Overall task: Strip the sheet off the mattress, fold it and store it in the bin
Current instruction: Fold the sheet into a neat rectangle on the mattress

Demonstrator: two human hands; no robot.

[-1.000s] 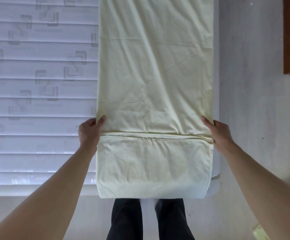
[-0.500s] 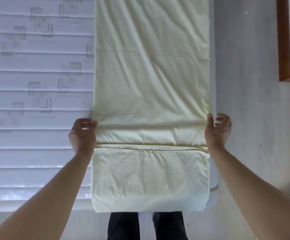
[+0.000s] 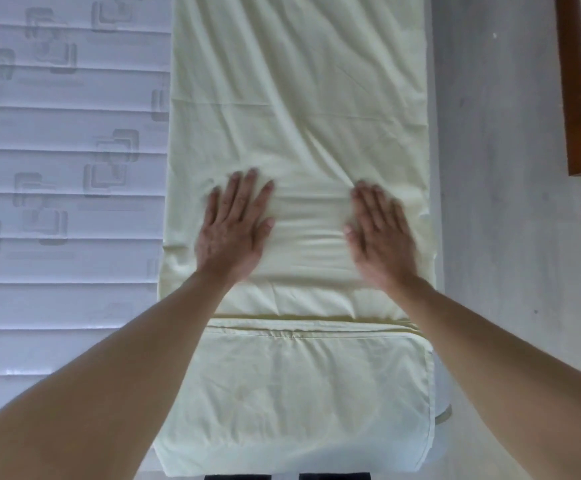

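A pale yellow sheet (image 3: pixel 296 98), folded into a long strip, lies along the right side of the white quilted mattress (image 3: pixel 64 168) and runs away from me. Its near end is folded over into a flat panel (image 3: pixel 299 393) at the mattress edge. My left hand (image 3: pixel 233 226) lies palm down with fingers spread on the sheet, left of the strip's centre. My right hand (image 3: pixel 379 233) lies flat the same way, right of centre. Neither hand holds any fabric. No bin is in view.
Grey floor (image 3: pixel 511 202) runs along the right of the mattress. A wooden-framed piece of furniture (image 3: pixel 573 98) stands at the upper right. My dark trouser legs show at the bottom edge, at the mattress end.
My hands have let go of the strip's two side edges and moved inward onto the sheet, palms flat. The raised fold they held now lies down on the strip.
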